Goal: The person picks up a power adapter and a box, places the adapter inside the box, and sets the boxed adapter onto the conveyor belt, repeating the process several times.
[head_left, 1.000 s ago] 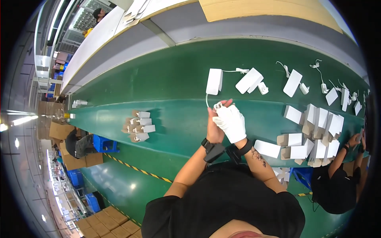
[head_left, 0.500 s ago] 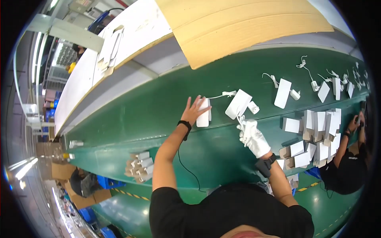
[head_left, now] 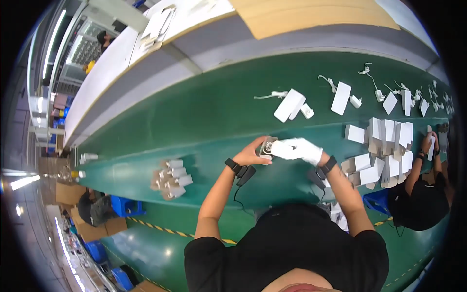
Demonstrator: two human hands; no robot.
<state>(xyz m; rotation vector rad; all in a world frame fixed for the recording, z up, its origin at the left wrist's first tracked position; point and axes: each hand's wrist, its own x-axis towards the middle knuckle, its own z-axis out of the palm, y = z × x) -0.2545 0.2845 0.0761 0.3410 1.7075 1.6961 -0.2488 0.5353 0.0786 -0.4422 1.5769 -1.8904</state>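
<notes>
My bare left hand [head_left: 249, 155] is closed around a small carton [head_left: 266, 155], whose open end faces up and to the right. A coiled white cable [head_left: 268, 147] shows in that opening. My right hand [head_left: 297, 150], in a white glove, meets the carton's mouth with its fingertips pinched together at the cable; the glove hides part of it. Farther off on the green belt, a white box [head_left: 290, 104] lies with a white plug adapter [head_left: 307, 111] at its right and a tied white cable [head_left: 278, 94] at its left.
Several white cartons [head_left: 356, 133] with open flaps stand at the right, near a co-worker's hands [head_left: 431, 142]. Another white box [head_left: 341, 97] and more cables lie along the belt. A cluster of small adapters [head_left: 173, 178] stands at left. Yellow cardboard [head_left: 311, 17] covers the far shelf.
My left hand has lifted the carton from the belt and drawn it nearer. My right hand has come left to its opening with the cable. The view has shifted slightly.
</notes>
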